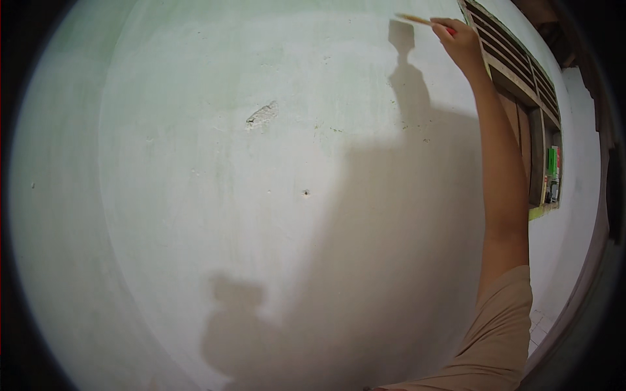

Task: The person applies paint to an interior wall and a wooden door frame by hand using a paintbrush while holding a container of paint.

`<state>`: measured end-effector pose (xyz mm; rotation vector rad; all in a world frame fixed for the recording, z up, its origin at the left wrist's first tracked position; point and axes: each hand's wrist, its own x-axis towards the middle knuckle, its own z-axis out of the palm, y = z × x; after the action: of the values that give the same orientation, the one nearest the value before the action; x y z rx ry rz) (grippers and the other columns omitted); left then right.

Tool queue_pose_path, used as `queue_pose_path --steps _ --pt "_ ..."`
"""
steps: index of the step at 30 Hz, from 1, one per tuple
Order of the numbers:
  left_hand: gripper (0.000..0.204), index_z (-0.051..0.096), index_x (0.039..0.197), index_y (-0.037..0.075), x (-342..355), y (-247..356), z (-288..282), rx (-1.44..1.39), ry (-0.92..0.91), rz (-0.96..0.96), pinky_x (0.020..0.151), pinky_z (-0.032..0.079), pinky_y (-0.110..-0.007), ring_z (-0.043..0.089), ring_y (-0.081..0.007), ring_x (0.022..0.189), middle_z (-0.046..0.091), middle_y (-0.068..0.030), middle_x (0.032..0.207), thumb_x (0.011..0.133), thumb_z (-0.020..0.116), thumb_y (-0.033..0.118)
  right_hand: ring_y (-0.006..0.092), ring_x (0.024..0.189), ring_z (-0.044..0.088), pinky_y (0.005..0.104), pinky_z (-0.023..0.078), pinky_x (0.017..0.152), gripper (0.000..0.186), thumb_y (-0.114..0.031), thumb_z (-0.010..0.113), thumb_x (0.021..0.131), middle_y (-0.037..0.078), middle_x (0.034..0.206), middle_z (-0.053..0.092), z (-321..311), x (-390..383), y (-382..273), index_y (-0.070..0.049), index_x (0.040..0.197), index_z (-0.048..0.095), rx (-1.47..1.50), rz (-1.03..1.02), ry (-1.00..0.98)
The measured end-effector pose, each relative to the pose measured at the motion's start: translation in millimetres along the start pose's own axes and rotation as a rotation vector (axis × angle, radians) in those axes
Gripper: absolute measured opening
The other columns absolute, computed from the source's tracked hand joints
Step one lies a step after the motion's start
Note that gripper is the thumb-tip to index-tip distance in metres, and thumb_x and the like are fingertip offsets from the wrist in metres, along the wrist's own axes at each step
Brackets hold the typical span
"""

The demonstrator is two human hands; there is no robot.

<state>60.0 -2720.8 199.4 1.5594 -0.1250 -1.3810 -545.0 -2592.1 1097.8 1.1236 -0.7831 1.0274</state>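
Raised high at the upper right, my right hand [464, 47] is closed around a flat paintbrush [413, 19]. The brush shows edge-on, its tip pointing left and a bit of red showing at the grip. Its broad outline appears in the shadow cast on the pale green-white wall [195, 215]. I cannot tell whether the bristles touch the wall. My right arm stretches up from the lower right in a tan sleeve. My left hand does not appear.
A chipped patch [263, 115] and a small dark hole [306, 193] mark the wall. At right is a wooden window frame [536, 140] with slatted vents [505, 40] above. Small items, including a green box [553, 161], sit on its ledge. My shadow covers the wall's lower middle.
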Motion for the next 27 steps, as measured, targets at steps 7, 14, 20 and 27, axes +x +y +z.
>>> queue_pose_path --steps 7,14,20,27 --pt "0.052 0.043 0.058 0.014 -37 9 12 0.104 0.034 -0.012 0.043 0.035 -0.039 0.037 -0.0167 0.043 0.043 -0.0028 0.05 0.092 0.051 0.053 0.0283 0.092 0.065 0.0325 0.049 0.086 0.034 -0.029 0.061 0.088 0.015 0.099 0.067 50 25 -14 -0.007 0.112 0.07 -0.016 0.034 0.007" --pt "0.051 0.041 0.059 0.015 50 -35 -20 -0.141 -0.028 0.039 0.042 0.035 -0.039 0.038 -0.0162 0.042 0.043 -0.0024 0.05 0.093 0.05 0.052 0.0245 0.083 0.063 0.0311 0.049 0.079 0.028 -0.024 0.061 0.088 0.014 0.094 0.067 2 -12 -86 -0.003 0.103 0.071 -0.095 0.067 -0.274" --pt "0.052 0.045 0.061 0.013 -63 22 -1 0.04 0.003 -0.06 0.041 0.037 -0.038 0.041 -0.0166 0.043 0.044 -0.0029 0.051 0.093 0.049 0.053 0.0233 0.079 0.062 0.0313 0.049 0.075 0.026 -0.018 0.062 0.087 0.014 0.092 0.064 32 -18 -99 -0.001 0.105 0.07 0.012 -0.052 -0.034" --pt "0.052 0.049 0.064 0.011 -36 -4 -18 0.058 -0.001 0.018 0.047 0.039 -0.041 0.039 -0.0171 0.045 0.045 -0.0026 0.053 0.094 0.049 0.053 0.0284 0.081 0.063 0.0352 0.051 0.077 0.027 -0.023 0.061 0.087 0.013 0.09 0.064 18 -59 -121 -0.003 0.101 0.071 0.036 0.064 -0.221"
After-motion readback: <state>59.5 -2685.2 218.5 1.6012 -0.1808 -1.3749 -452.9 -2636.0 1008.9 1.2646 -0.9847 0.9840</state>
